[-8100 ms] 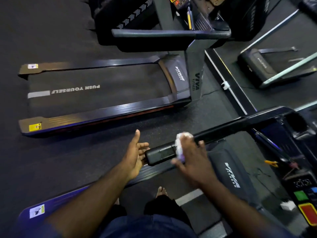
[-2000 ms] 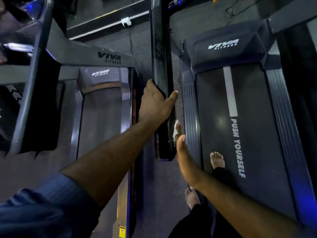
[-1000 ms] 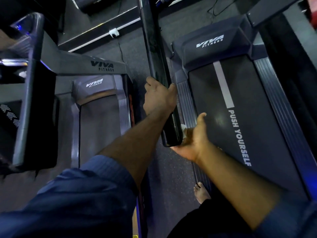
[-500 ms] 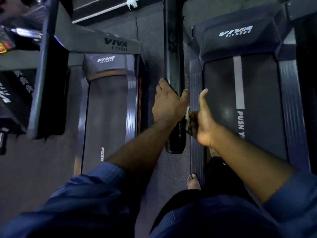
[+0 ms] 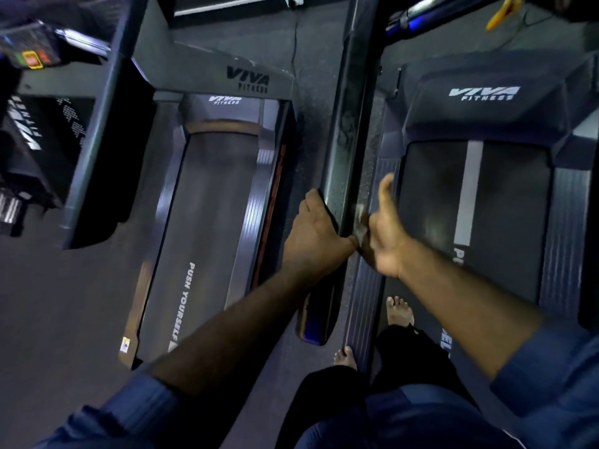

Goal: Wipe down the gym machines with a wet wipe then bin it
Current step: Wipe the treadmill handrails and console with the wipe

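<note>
Between the two treadmills, the handrail (image 5: 348,150) runs straight away from the person, long axis near vertical in frame, free end nearest the body. Left hand (image 5: 316,234) is wrapped around the rail from its left side, bracing it. Right hand (image 5: 387,234) presses the wipe (image 5: 359,218) against the rail's right face, fingers curled on it, thumb up and free. Wipe is mostly hidden; only a pale, blurred scrap shows between palm and rail.

Key relation: wipe touches the rail directly opposite the left hand, both on the near half. Far half of the rail lies ahead of the right hand, so I'd judge the next stroke goes along the axis, away from the body. Right hand is the one to make it.

Readable text: "VIVA FITNESS" on both motor hoods and the left upright; "PUSH YOURSELF" on the left belt (image 5: 207,241), partly cut off on the right belt (image 5: 505,228). No bin in view.
</note>
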`<state>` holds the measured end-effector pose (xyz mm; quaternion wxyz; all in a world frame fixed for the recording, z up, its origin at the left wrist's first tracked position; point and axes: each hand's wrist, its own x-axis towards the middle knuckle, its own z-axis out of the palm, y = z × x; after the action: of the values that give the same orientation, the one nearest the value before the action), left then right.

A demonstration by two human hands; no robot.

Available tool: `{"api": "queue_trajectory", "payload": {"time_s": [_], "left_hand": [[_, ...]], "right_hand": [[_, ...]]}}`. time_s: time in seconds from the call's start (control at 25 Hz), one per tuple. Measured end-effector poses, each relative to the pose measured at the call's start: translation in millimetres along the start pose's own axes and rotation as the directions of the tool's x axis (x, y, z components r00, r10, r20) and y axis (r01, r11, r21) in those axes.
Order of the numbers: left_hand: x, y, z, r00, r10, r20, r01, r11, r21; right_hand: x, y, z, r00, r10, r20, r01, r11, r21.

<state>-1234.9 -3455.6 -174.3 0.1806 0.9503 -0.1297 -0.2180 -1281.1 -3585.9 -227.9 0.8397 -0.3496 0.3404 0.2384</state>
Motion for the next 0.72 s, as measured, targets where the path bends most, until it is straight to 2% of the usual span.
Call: {"api": "queue_trajectory", "payload": {"time_s": [0.04, 0.12, 0.2, 0.24, 0.28, 0.32, 0.36, 0.4, 0.52, 0.56, 0.68, 0.72], "left_hand": [[8.3, 5.3, -5.3, 1.0, -0.003, 0.009, 0.003, 1.0, -0.004], [30.0, 19.2, -13.1, 1.0, -0.01, 0.012, 0.011, 0.999, -0.032], [56.5, 36.4, -20.0, 1.0, -0.01, -0.019, 0.009, 0.998, -0.057], [68.8, 44.5, -23.7, 0.999, -0.006, -0.041, 0.004, 0.998, -0.063], [83.2, 53.0, -27.5, 0.999, -0.001, -0.052, -0.003, 0.998, -0.069], [96.1, 59.8, -30.2, 0.998, 0.001, -0.056, -0.006, 0.997, -0.082], [107.6, 65.7, -31.9, 0.998, -0.002, -0.059, -0.004, 0.995, -0.105], [116.8, 70.5, -31.3, 0.997, -0.005, -0.071, -0.004, 0.992, -0.127], [125.8, 75.1, -19.8, 0.987, 0.012, -0.16, -0.027, 0.995, -0.093], [127.4, 74.9, -15.8, 0.984, 0.017, -0.178, -0.031, 0.997, -0.071], [126.1, 73.2, -13.2, 0.981, 0.012, -0.192, -0.026, 0.997, -0.068], [127.7, 74.7, -15.5, 0.981, 0.006, -0.193, -0.019, 0.998, -0.066]], "right_hand": [[-2.3, -0.8, -1.8, 0.999, -0.007, 0.034, 0.008, 1.0, -0.018], [11.5, -22.9, -9.6, 0.999, -0.037, 0.014, 0.037, 0.999, 0.011], [40.3, -60.3, -28.3, 0.989, -0.148, 0.031, 0.14, 0.974, 0.177], [67.4, -79.2, -42.9, 0.984, -0.172, -0.034, 0.176, 0.956, 0.236], [82.0, -95.0, -50.4, 0.977, -0.203, -0.06, 0.211, 0.948, 0.238], [76.1, -104.8, -43.9, 0.975, -0.219, -0.025, 0.22, 0.953, 0.208], [69.4, -109.1, -40.0, 0.983, -0.181, 0.027, 0.176, 0.976, 0.132], [62.1, -112.2, -29.4, 0.988, -0.155, 0.001, 0.154, 0.986, 0.066], [65.7, -108.8, -30.3, 0.983, -0.138, 0.122, 0.122, 0.984, 0.13], [72.3, -122.8, -32.4, 0.984, -0.149, 0.099, 0.13, 0.976, 0.173], [100.1, -183.7, -37.2, 0.958, -0.284, -0.029, 0.283, 0.934, 0.217], [105.4, -193.3, -37.0, 0.942, -0.335, -0.01, 0.331, 0.923, 0.195]]}}
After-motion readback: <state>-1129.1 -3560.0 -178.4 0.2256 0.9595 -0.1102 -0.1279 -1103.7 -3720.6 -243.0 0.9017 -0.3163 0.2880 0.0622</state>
